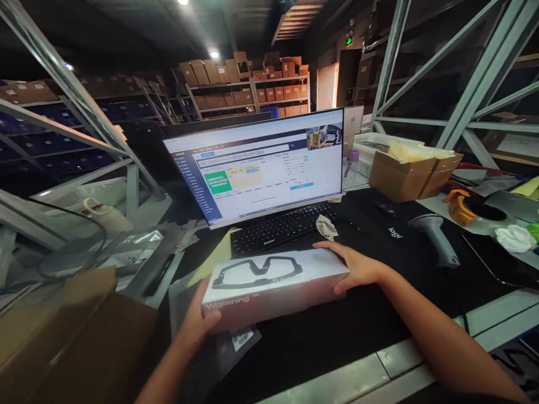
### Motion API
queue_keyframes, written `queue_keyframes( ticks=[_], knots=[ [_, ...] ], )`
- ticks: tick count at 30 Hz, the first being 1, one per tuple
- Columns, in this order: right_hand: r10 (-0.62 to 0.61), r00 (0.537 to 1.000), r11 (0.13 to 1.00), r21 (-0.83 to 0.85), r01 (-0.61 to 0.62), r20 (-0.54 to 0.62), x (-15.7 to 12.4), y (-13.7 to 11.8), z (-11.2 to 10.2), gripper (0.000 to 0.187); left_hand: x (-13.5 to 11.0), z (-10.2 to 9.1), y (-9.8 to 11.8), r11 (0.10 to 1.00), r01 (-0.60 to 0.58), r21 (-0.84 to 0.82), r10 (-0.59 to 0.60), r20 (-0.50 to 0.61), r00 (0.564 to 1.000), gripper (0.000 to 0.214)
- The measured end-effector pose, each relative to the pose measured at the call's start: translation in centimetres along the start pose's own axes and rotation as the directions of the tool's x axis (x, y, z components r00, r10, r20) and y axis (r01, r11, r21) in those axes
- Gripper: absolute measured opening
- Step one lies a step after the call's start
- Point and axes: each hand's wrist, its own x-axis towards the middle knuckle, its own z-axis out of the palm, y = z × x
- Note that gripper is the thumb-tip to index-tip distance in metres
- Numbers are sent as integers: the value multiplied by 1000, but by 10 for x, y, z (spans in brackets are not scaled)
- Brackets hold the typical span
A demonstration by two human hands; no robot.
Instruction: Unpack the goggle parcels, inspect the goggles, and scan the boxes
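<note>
Between my two hands is a long white box point(273, 292) marked "Wakening", with a black goggle-like outline printed on its top. My left hand point(200, 314) grips its left end, thumb on the front face. At the opposite end my right hand point(351, 266) is closed around the corner, with fingers on top and thumb at the front. Under the box lies a clear plastic bag point(219, 365) bearing a barcode label point(243, 338). Just behind stands a black keyboard point(273, 231), with a crumpled pale scrap point(326, 226) at its right side.
A lit monitor point(269, 168) stands behind the keyboard. To the right are a mouse point(385, 209), a barcode scanner point(435, 238), a tape dispenser point(461, 207) and open cardboard boxes point(400, 174). A large carton point(80, 336) occupies the lower left. Metal shelf frames rise on both sides.
</note>
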Motion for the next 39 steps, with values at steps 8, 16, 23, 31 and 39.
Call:
queue_keyframes(
  ticks=[8, 16, 23, 31, 39],
  knots=[
    [-12, 999, 970, -242, -1, -51, -20, 2, -41, 104, 4, -26, 49, 966, -177, 188, 163, 88, 983, 101],
    [-38, 994, 954, -300, 5, -105, -19, 4, -35, 98, -5, -77, 69, 854, -368, 369, 388, 21, 921, 113],
    [-2, 999, 953, -304, -12, -46, 0, 4, 4, 96, -35, -68, 123, 414, -501, 760, 506, 265, 821, 101],
    [-41, 980, 958, -288, -17, -194, -7, 3, -5, 83, -19, -28, 114, 317, -484, 816, 408, 344, 846, 102],
    [-120, 935, 930, -368, -12, -335, -28, -5, -11, 75, 6, -22, 115, 334, -466, 819, 329, 362, 872, 90]
  ],
)
